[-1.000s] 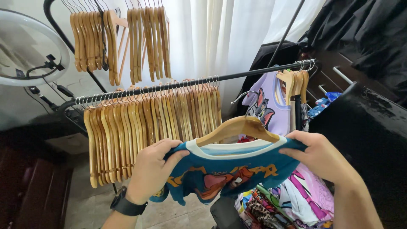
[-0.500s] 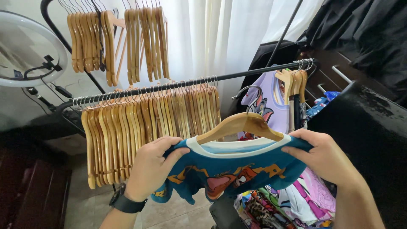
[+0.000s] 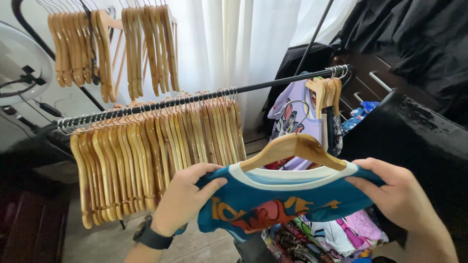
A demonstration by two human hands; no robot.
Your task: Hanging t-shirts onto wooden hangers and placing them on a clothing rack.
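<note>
A small blue shirt [image 3: 273,202] with a white collar and an orange and red print hangs on a wooden hanger [image 3: 292,148]. My left hand [image 3: 187,195] grips the shirt's left shoulder over the hanger's end. My right hand [image 3: 395,195] grips the right shoulder. The hanger's metal hook [image 3: 295,109] rises in front of a lilac printed garment [image 3: 292,117] that hangs at the right end of the black rail [image 3: 204,97]. A black watch [image 3: 151,236] is on my left wrist.
Many bare wooden hangers [image 3: 156,146] fill the rail's left part, and more [image 3: 112,44] hang on an upper rail. White curtains [image 3: 234,44] are behind. A heap of colourful clothes [image 3: 331,234] lies below the shirt. Dark furniture [image 3: 414,131] stands at right, a ring light [image 3: 24,58] at left.
Both hands have stayed on the shirt's shoulders, shifting it slightly on the hanger. The view has drifted a little; the rail and hangers have not moved.
</note>
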